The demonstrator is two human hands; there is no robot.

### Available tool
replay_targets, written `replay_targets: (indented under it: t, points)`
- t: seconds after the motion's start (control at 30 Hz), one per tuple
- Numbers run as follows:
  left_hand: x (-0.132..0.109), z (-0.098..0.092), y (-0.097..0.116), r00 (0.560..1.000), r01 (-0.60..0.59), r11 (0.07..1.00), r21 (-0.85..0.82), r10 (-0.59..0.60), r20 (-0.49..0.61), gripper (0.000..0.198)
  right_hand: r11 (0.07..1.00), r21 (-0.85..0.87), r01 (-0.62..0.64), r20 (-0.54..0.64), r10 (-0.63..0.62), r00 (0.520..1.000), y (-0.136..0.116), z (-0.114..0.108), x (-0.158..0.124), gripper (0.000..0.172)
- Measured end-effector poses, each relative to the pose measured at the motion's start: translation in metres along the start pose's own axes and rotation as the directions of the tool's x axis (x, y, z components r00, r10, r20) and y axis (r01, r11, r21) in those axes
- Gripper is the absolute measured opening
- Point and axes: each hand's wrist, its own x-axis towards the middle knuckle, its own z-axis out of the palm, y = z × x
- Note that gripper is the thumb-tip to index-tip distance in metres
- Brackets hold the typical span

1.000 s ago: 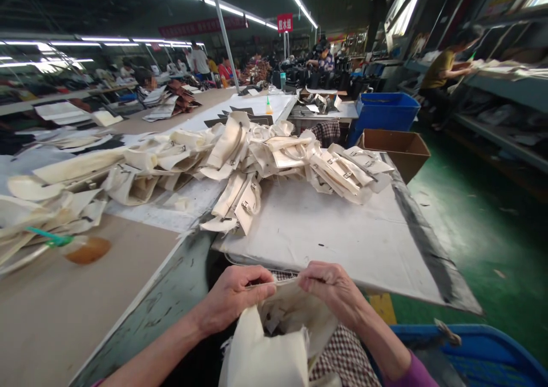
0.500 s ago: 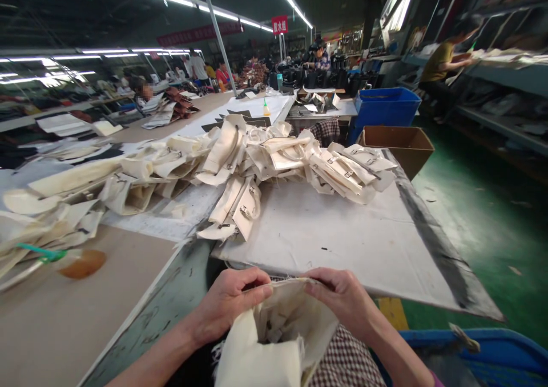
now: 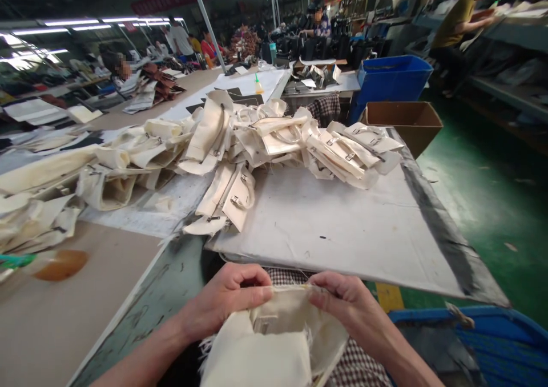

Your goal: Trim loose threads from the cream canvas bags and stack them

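Note:
A cream fabric bag piece [image 3: 257, 355] with frayed edges lies over my lap, its opening facing up. My left hand [image 3: 240, 295] pinches the far rim of it on the left, thumb on the inner side. On the right, my right hand [image 3: 338, 298] pinches the same rim between thumb and fingers. The edge runs fairly straight between the two hands. Ahead of them, a cream bag piece with a handle and metal zip pull [image 3: 240, 198] rests at the near left of the white-covered table [image 3: 325, 227].
More cream bag pieces [image 3: 278, 136] are heaped across the table's back. A bottle of amber liquid [image 3: 62, 264] lies on the left table. A blue tub [image 3: 496, 341] stands at my right; a cardboard box [image 3: 402, 121] and blue bin [image 3: 394, 79] stand behind. Co-workers sit farther off.
The view has tipped downward and shifted. The bag piece's near side lies flatter and wider across my lap, and its opening looks different inside. Both hands still pinch the rim.

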Motion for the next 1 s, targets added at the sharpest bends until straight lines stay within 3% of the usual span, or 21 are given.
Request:
replay_targets:
  t: [0.2,0.37,0.57,0.73,0.8,1.0]
  points:
    - [-0.01,-0.012,0.021,0.994,-0.026,0.953,0.301,-0.008,0.11,0.017,0.982,-0.184,0.044,-0.035,-0.051,0.998,-0.003,0.011,-0.006,0.026]
    - [-0.012,-0.008,0.042,0.967,-0.25,0.829,0.5,0.19,0.168,0.013,0.957,-0.278,0.083,-0.016,-0.091,0.996,-0.009,0.023,-0.01,0.026]
    - [-0.01,0.013,0.025,0.926,-0.344,0.614,0.711,0.349,0.147,0.013,0.922,-0.37,0.111,-0.04,-0.136,0.99,-0.008,0.029,-0.015,0.032]
    - [-0.013,0.013,0.016,0.862,-0.454,0.46,0.763,0.445,0.244,0.026,0.909,-0.386,0.156,-0.025,-0.179,0.984,-0.008,0.032,-0.017,0.038]
    - [-0.013,0.012,0.018,0.865,-0.452,0.483,0.75,0.442,0.237,0.027,0.907,-0.382,0.18,-0.005,-0.197,0.98,-0.008,0.033,-0.018,0.037]
    - [-0.013,0.014,0.022,0.929,-0.356,0.716,0.601,0.339,0.146,0.021,0.883,-0.386,0.267,0.049,-0.269,0.962,-0.009,0.032,-0.021,0.034]
